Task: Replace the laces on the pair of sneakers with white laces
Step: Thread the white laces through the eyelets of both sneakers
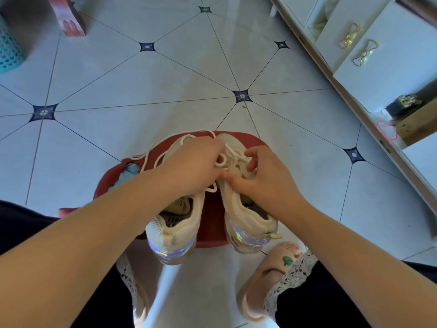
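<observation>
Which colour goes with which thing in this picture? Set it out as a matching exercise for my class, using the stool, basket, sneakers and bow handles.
Things:
1. stool
2. basket
3. sneakers
4. bow handles

Colours:
a. teal
b. gold
c. red
d. cream

Pairs: 1-c; 2-a; 3-d; 4-b

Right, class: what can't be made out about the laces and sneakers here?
Head view:
- lacing on the left sneaker: under the left hand, gripping a lace
- grip of the right hand, lace or right sneaker: curled fingers cover it
- blue thing on the stool: behind the left forearm
</observation>
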Available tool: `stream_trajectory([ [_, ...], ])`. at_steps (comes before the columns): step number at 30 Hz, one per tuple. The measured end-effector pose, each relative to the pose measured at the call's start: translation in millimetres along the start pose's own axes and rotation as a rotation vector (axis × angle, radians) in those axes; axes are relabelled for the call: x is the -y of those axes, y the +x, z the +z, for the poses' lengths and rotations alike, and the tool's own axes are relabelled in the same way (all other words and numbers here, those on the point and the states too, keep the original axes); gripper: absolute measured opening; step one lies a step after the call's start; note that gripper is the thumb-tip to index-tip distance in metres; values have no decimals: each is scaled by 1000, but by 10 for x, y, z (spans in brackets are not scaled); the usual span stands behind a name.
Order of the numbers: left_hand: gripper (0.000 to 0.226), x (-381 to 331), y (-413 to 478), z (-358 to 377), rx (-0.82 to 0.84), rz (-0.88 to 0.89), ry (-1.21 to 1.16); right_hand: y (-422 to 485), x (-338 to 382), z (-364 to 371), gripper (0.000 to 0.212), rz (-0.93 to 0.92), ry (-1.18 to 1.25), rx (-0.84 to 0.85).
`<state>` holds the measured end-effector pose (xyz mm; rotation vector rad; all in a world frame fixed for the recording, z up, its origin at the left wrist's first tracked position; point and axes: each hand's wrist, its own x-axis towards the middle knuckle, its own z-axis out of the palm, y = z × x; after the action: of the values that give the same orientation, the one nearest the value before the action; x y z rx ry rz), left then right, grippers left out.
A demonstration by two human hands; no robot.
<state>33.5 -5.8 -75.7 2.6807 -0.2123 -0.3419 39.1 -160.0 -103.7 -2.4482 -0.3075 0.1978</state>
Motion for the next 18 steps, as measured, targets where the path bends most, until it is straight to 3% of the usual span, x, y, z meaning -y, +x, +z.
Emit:
stream_trajectory([
  [3,13,21,-18,-88,12,35,59,7,0,-8,56,15,-12,11],
  [6,8,109,-81,-265,-42,-42,-300,17,-7,-28,54,32,2,9],
  [8,5,191,-135,-344,99,-4,-450,15,-12,-31,54,36,12,13],
  [11,9,256,-182,-385,403,78,-365,9,-8,-8,53,27,0,23],
  [14,7,298,-214,-485,513,82,-365,17,1,-7,53,17,-28,16],
  [18,32,318,-227,-633,512,79,-443,29,-3,-19,53,22,-40,24],
])
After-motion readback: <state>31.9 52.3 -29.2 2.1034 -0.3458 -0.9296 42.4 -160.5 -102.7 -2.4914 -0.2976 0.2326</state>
